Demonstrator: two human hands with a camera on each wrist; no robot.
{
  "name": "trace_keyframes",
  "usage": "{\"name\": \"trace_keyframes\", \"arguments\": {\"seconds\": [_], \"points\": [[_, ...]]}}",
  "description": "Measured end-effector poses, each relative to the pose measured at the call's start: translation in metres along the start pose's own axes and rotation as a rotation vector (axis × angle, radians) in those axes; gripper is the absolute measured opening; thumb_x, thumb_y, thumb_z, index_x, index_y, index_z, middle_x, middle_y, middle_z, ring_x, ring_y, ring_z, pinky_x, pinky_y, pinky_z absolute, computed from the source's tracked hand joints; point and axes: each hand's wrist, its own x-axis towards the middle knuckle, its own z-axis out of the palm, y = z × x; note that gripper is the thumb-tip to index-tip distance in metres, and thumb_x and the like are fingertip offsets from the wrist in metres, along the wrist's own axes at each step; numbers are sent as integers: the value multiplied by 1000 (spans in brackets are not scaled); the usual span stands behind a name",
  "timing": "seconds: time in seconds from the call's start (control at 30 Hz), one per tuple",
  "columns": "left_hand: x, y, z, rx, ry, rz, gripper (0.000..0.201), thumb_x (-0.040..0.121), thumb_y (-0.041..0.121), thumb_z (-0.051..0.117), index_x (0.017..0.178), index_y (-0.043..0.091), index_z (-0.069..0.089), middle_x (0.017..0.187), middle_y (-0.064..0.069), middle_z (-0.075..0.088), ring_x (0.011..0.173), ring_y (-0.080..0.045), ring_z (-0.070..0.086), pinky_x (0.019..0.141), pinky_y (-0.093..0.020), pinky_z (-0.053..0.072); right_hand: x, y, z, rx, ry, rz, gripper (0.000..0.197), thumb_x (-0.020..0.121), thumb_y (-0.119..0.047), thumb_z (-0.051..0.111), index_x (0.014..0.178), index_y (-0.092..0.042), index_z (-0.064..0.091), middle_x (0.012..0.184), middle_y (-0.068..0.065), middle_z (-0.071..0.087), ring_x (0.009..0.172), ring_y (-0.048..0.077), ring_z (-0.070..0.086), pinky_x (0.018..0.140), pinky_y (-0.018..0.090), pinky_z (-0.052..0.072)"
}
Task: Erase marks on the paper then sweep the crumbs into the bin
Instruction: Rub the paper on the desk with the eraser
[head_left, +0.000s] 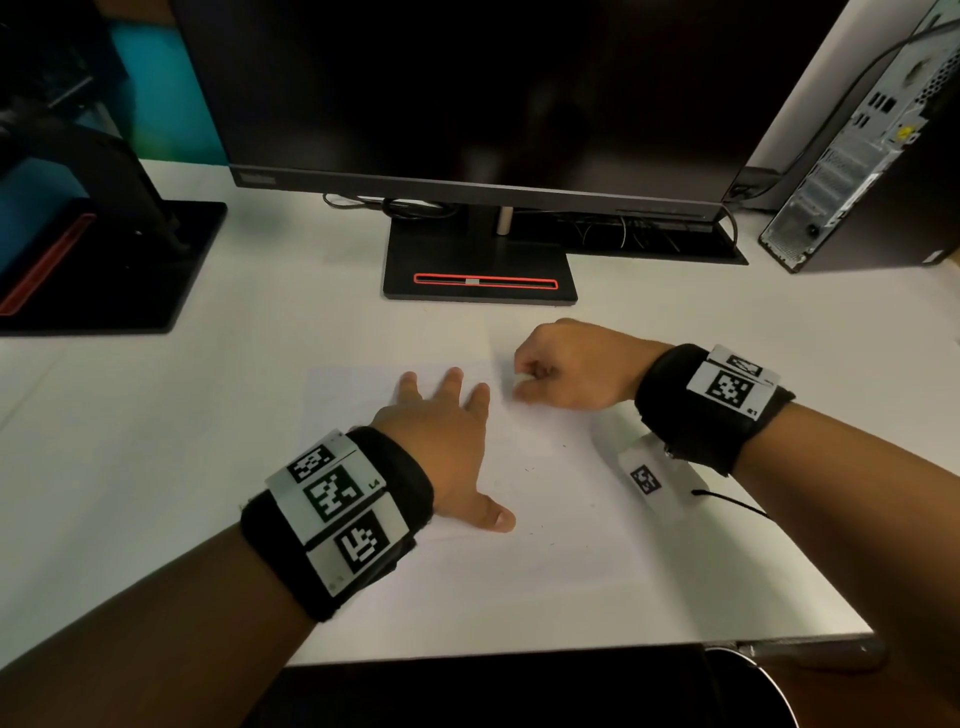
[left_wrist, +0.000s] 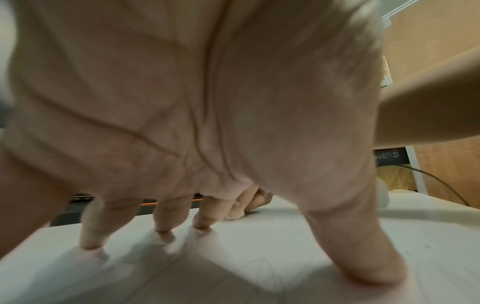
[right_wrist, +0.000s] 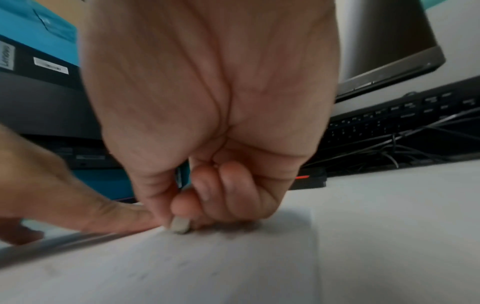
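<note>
Both hands worked the paper (head_left: 545, 561) at frame centre: the left hand (head_left: 441, 447) lay flat, fingers spread, pinning it to the counter (head_left: 156, 467); the right hand (head_left: 566, 369) pinched an eraser (right_wrist: 179, 225). Harder rubbing could crease the unpinned sheet.

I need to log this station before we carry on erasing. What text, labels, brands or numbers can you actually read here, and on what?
"L4": on the left wrist band's white marker plate.
"Lenovo": sideways on a white sticker on a dark box, right wrist view.
Right wrist band: small mark by the code, too small to read.
Monitor bezel logo: blurred.
Second white label: blurred.
Paper: no words.
</note>
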Motion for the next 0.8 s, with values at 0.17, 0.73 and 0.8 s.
{"name": "trace_keyframes", "arguments": {"seconds": [0.17, 0.73, 0.8], "points": [[1, -1, 1, -7, 0, 4, 135, 70, 82, 65, 159, 24, -18, 167, -2, -22, 151, -45, -14, 116, -59, 31, 1, -5, 2, -52, 35, 6, 36, 95, -30, 57, 65, -11, 48, 64, 5, 48, 61, 19, 45, 58, 31, 38], [-3, -2, 3, 9, 16, 12, 134, 70, 81, 66, 159, 25, -15, 167, -1, -19, 151, -45, -12, 113, -60, 35, 9, -7, -8, -62, -22, 88, 39, 97, -33, 56, 63, -16, 46, 67, 2, 48, 66, 21, 47, 60, 29, 34], [-2, -1, 4, 7, 14, 10, 134, 70, 81, 66, 159, 25, -15, 167, 0, -20, 151, -44, -12, 113, -61, 35, 9, -9, -3, -71, 4, 59, 37, 98, -33, 55, 66, -15, 48, 69, 3, 50, 67, 21, 48, 59, 29, 34]]}}
